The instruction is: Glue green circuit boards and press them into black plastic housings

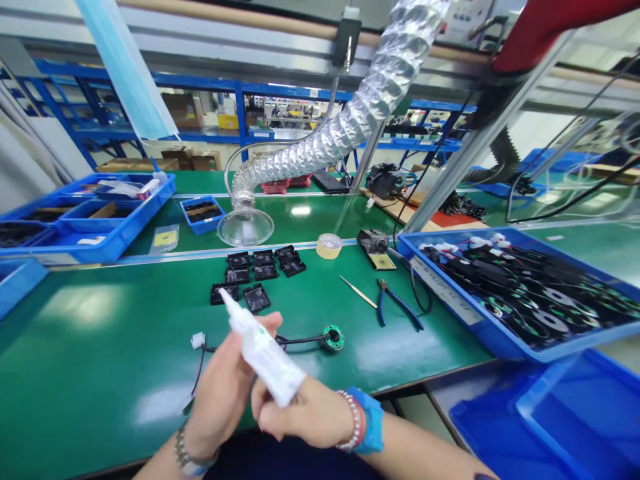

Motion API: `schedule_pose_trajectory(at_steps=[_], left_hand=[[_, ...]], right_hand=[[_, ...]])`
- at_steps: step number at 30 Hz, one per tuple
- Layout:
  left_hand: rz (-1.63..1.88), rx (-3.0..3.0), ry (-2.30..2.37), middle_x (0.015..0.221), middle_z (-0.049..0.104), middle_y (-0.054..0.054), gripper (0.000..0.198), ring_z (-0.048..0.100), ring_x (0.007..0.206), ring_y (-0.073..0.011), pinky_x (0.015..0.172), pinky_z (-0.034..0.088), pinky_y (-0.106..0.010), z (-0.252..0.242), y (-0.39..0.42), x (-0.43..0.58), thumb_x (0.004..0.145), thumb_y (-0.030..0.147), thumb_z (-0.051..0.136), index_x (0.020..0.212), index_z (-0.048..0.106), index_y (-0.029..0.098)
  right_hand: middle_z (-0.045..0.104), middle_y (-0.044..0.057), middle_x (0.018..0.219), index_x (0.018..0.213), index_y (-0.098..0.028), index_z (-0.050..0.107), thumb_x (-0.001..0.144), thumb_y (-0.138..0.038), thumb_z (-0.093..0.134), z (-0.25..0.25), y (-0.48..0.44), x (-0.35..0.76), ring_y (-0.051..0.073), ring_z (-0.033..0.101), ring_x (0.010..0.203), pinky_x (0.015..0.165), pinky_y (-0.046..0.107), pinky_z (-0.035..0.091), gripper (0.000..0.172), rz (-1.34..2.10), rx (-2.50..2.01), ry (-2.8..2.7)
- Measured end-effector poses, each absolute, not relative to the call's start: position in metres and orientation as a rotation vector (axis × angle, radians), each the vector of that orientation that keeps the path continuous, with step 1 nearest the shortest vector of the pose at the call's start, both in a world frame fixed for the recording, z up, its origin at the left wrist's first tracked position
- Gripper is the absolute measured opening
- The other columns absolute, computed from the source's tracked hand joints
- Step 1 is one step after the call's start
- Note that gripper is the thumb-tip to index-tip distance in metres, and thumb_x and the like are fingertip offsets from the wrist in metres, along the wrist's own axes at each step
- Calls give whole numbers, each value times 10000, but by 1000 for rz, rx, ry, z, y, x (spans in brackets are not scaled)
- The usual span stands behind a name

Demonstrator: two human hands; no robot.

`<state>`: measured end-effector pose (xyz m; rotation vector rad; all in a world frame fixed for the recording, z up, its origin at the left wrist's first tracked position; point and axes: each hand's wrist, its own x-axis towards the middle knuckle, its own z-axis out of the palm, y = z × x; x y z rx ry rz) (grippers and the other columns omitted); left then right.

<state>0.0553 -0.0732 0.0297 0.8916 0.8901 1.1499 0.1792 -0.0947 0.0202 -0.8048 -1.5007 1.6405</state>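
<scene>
Hands (235, 387) together at bottom center, both clamped on glossy white squeeze tube (263, 350), nozzle aimed upper left. Single cable (300, 340) with green ring end lies on smooth green table (90, 333) just beyond. Matte black housings (257, 267) in rows above center. Blue tray (480, 237) at right still heaped with wired coils (530, 287). Steel tweezers (359, 291), blue-handled pliers (397, 303) lie between.

The green work bench (115, 320) has small black cases (257, 270), a roll of tape (329, 246), thin tweezers (358, 291), blue pliers (395, 303), and a big blue tray (453, 293) of black wires (520, 280) on it.
</scene>
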Motion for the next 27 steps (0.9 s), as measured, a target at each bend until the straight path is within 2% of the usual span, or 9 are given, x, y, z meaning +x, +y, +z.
schedule_pose_trajectory(at_steps=[2,4,7,10,13,16,20,23,27], left_hand=[[1282,714,889,881,644,-77,339,611,895,-242,794,516,-341,38,-70,42,793,416,538,984,571,138],[1285,656,930,775,631,-25,319,635,727,-205,672,542,-322,41,-70,26,734,323,638,996,540,171],[1074,722,989,732,625,-26,369,608,571,-160,541,517,-271,28,-81,9,691,291,691,994,526,160],[885,865,1037,663,633,-60,351,585,517,-146,483,474,-232,1,-98,4,722,389,644,911,551,108],[791,1005,1119,533,601,-41,356,539,435,-122,421,422,-203,-23,-113,1,754,442,579,827,570,94],[787,1138,1187,516,596,-38,344,537,437,-117,440,423,-205,-36,-122,-4,780,434,531,779,591,95],[751,1372,1246,519,602,-34,322,554,470,-118,483,441,-205,-43,-125,-11,823,382,462,749,619,111],[707,1554,1237,544,615,-30,309,565,502,-115,513,450,-200,-48,-120,-13,848,340,427,767,634,126],[665,1751,1141,579,627,-30,303,571,528,-111,533,450,-193,-52,-111,-15,869,300,393,800,638,133]], right_hand=[[539,-12,599,678,-173,551,812,-437,499,22,-78,218,97,505,542,539,209,426,301,1216,-1057,-1892],[587,12,694,662,-183,549,820,-283,488,20,-51,266,123,552,673,663,232,444,197,467,-1626,-1859],[579,89,714,589,-161,509,725,-125,552,8,-8,328,198,560,778,753,324,422,147,252,-1880,-1679],[471,24,530,433,-195,358,694,-65,564,-12,17,358,169,539,634,668,311,417,357,251,-1998,-1602],[363,-64,469,441,-179,318,708,-25,544,-24,26,364,106,469,531,623,275,403,383,290,-2036,-1559],[320,-68,413,423,-202,298,657,15,538,-19,27,358,128,465,492,623,311,395,399,326,-2035,-1501],[561,8,558,682,-205,558,724,-137,521,7,-2,333,175,551,532,630,350,441,88,408,-1887,-1402],[656,51,828,879,-238,605,761,-318,543,25,-53,304,211,632,722,669,370,511,155,766,-1297,-1222],[678,60,813,927,-247,633,728,-269,650,31,-115,267,240,642,788,670,377,540,201,929,-1013,-1275]])
